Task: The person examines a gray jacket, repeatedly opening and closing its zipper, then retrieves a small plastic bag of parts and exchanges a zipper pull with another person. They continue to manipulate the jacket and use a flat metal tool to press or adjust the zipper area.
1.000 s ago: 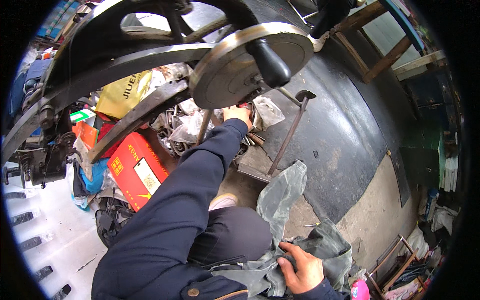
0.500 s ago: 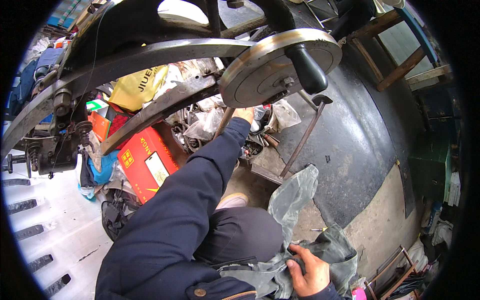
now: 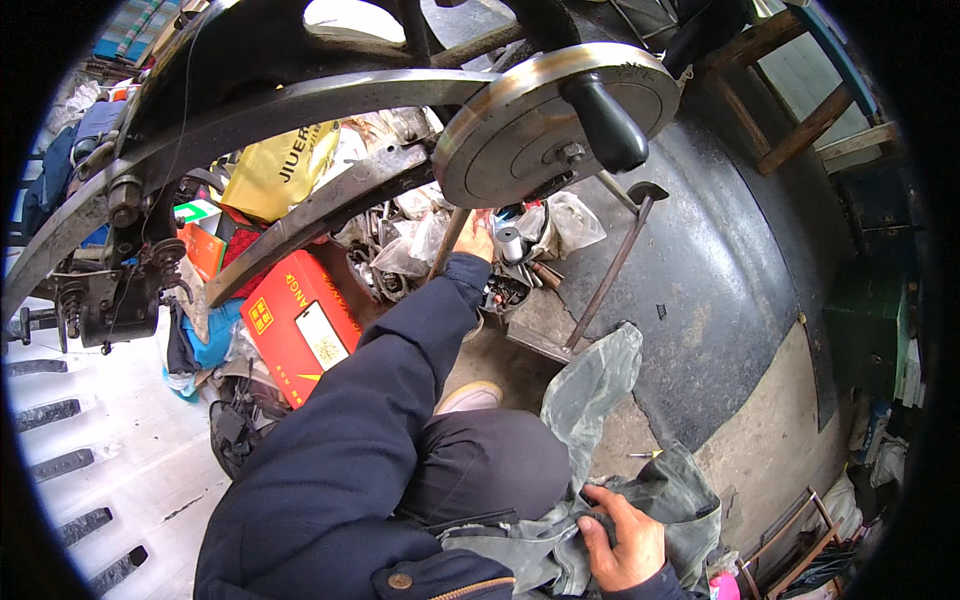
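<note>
At the left, a red box (image 3: 300, 330) is seen lying beside clear plastic bags (image 3: 413, 250). Among this clutter, farther off, the left hand (image 3: 475, 240) is placed just left of a white spool (image 3: 510, 245); its fingertips are not clearly shown beneath a handwheel (image 3: 530, 135), so how far they are open, or what is held, cannot be told. Nearer and to the right, grey-green cloth (image 3: 595, 385) is draped beside the knee (image 3: 495, 465) and touched by the right hand (image 3: 628, 540), thumb and forefinger parted; whether a fold is gripped cannot be told. The cloth is judged light, limp and soft, best gathered by a thick fold.
</note>
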A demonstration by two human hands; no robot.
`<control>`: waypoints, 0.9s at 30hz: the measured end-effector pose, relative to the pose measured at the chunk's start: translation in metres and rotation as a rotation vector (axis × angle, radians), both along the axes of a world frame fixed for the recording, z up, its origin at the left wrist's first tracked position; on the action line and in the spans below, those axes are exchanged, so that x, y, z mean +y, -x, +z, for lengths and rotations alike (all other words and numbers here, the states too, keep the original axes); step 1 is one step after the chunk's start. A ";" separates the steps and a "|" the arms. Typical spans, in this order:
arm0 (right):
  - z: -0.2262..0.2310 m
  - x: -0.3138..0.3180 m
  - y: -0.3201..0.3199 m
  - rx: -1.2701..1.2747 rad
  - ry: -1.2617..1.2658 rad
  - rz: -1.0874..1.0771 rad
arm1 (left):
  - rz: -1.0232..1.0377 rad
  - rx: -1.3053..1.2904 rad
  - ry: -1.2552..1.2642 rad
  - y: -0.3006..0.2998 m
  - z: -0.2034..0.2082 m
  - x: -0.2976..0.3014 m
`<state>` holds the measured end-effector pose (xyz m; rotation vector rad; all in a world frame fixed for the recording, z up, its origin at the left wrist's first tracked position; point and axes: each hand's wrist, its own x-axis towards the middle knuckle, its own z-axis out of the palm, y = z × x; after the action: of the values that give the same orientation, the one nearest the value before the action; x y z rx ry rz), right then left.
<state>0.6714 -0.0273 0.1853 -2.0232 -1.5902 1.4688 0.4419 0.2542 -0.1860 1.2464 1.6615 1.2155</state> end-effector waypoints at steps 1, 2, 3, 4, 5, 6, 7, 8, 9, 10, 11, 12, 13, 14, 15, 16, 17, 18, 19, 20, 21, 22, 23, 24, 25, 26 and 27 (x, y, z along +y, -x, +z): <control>0.000 0.000 0.000 -0.004 0.003 0.003 | -0.032 0.006 -0.020 0.000 0.003 -0.005; 0.000 0.001 0.000 -0.007 0.003 0.008 | -0.062 0.013 -0.042 -0.001 0.007 -0.011; 0.001 0.001 0.000 -0.011 0.006 0.014 | -0.090 0.001 -0.107 -0.002 0.011 -0.018; 0.001 0.001 0.000 -0.009 0.005 0.015 | -0.139 0.092 0.090 -0.004 0.014 -0.023; 0.001 0.001 0.000 -0.007 0.005 0.016 | -0.218 0.135 0.040 -0.010 0.017 -0.033; 0.001 0.002 0.000 -0.005 0.004 0.017 | -0.291 0.174 0.077 -0.014 0.018 -0.041; 0.001 0.002 0.000 -0.004 0.014 0.017 | -0.349 0.202 0.108 -0.018 0.019 -0.046; 0.001 0.002 0.000 -0.004 0.024 0.018 | -0.364 0.210 -0.038 -0.022 0.019 -0.049; 0.001 0.002 0.000 -0.003 0.035 0.020 | -0.365 0.215 -0.215 -0.024 0.017 -0.051; 0.002 0.002 0.000 -0.004 0.031 0.026 | -0.378 0.229 -0.161 -0.024 0.016 -0.051; 0.002 0.003 0.000 -0.006 0.027 0.032 | -0.367 0.136 -0.110 -0.022 0.014 -0.049; 0.002 0.003 0.000 -0.008 0.023 0.037 | -0.356 0.043 -0.060 -0.019 0.013 -0.047; 0.002 0.003 0.000 -0.004 0.025 0.035 | -0.344 -0.048 0.024 -0.016 0.012 -0.044; 0.003 0.003 0.001 0.000 0.028 0.031 | -0.328 -0.073 0.155 -0.012 0.012 -0.042; 0.004 0.003 0.001 0.004 0.032 0.027 | -0.286 -0.119 0.234 -0.012 0.012 -0.041; 0.004 0.003 0.001 0.004 0.037 0.026 | -0.357 -0.135 0.182 -0.010 0.013 -0.042; 0.004 0.003 0.002 0.006 0.043 0.028 | -0.402 -0.166 0.112 -0.013 0.014 -0.044; 0.004 0.003 0.002 0.009 0.047 0.031 | -0.468 -0.131 0.116 -0.014 0.016 -0.049; 0.003 0.003 0.002 0.014 0.033 0.032 | -0.496 -0.188 0.071 -0.021 0.017 -0.055; 0.002 0.004 0.003 0.017 0.020 0.032 | -0.536 -0.071 0.077 -0.023 0.017 -0.060; 0.001 0.004 0.003 0.018 0.009 0.030 | -0.579 0.021 0.142 -0.026 0.016 -0.065; 0.001 0.003 0.003 0.007 -0.004 0.041 | -0.537 -0.035 0.140 -0.029 0.015 -0.068; -0.001 0.004 0.002 -0.003 -0.016 0.051 | -0.492 -0.045 0.128 -0.031 0.012 -0.066; -0.002 0.004 0.002 -0.015 -0.027 0.061 | -0.438 -0.083 0.065 -0.032 0.009 -0.062; -0.001 0.002 0.002 -0.008 -0.015 0.050 | -0.387 -0.131 0.077 -0.032 0.006 -0.059; 0.000 0.001 0.002 -0.002 -0.002 0.038 | -0.324 -0.166 0.066 -0.031 0.003 -0.054; 0.000 0.000 0.003 0.005 0.012 0.023 | -0.265 -0.150 0.141 -0.029 0.001 -0.044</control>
<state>0.6683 -0.0276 0.1856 -2.0130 -1.6121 1.4937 0.4712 0.2099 -0.1852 1.2123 1.3987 0.9877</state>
